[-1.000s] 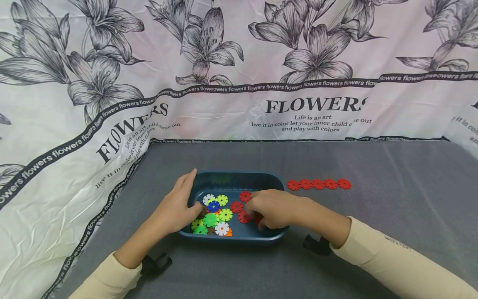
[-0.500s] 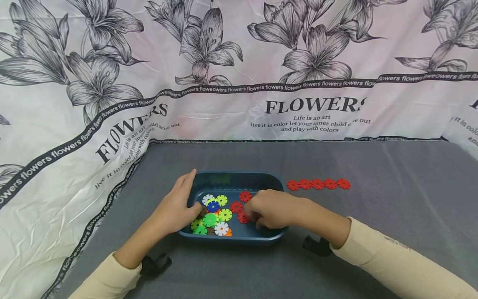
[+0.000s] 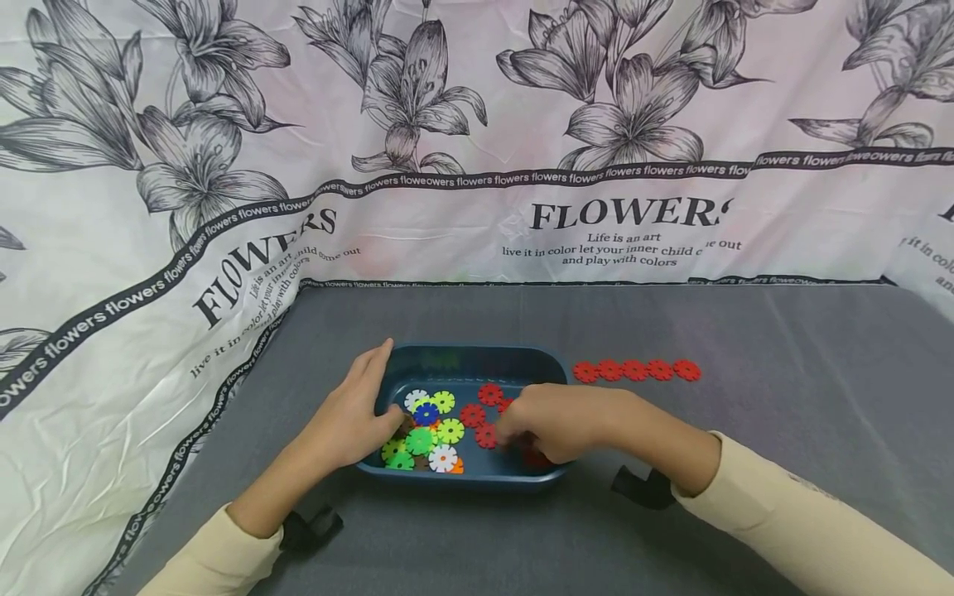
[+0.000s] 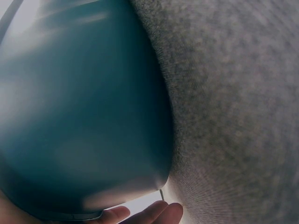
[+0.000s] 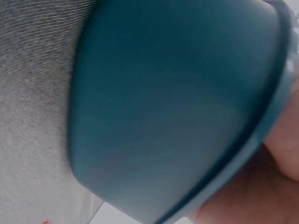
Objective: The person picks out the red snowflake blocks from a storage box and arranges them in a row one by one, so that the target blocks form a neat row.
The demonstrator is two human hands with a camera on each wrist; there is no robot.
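Observation:
A dark blue plastic basin (image 3: 477, 478) stands on the grey cloth, its outer wall filling much of both wrist views. My left hand (image 3: 352, 422) grips the basin's left end, thumb over the rim inside and fingers along the outside. Reaching over the right rim, my right hand (image 3: 555, 422) has its fingers bent down among red snowflake discs (image 3: 472, 415); its fingertips are partly hidden, and I cannot tell whether they pinch a disc. In the basin's left half lie mixed snowflake discs, including green (image 3: 421, 440), blue (image 3: 426, 414) and white (image 3: 443, 458).
A straight row of several red snowflake discs (image 3: 635, 370) lies on the grey cloth (image 3: 782, 397) to the right of the basin. Behind the table hangs a white curtain (image 3: 447, 223) printed with flowers. A black strap (image 3: 643, 487) hangs at the right wrist.
The right hand has shifted slightly right and toward the near side of the basin, uncovering more of the red discs. The left hand keeps its place on the basin.

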